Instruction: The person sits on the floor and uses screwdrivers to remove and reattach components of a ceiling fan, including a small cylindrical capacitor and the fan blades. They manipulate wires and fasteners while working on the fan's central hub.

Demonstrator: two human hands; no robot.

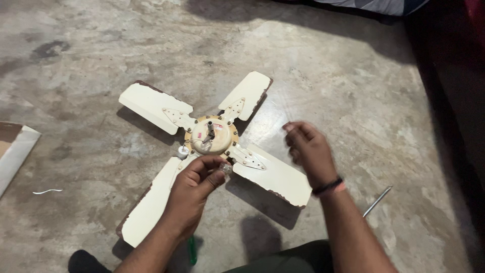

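A cream four-bladed ceiling fan (151,103) lies on the concrete floor, its round motor hub (212,136) facing up with a short dark shaft in the middle. My left hand (194,189) hovers just below the hub and pinches a small clear, shiny object (226,169) between thumb and fingers. To the right of the hub, above the lower right blade (275,177), my right hand (308,149) is raised with its fingers loosely curled and slightly blurred; nothing shows in it. A black and pink band circles that wrist.
A thin metal rod (377,201) lies on the floor at the right. A green-handled tool (192,250) sits under my left forearm. A cardboard flap (15,149) is at the left edge, a dark furniture edge (454,101) runs along the right.
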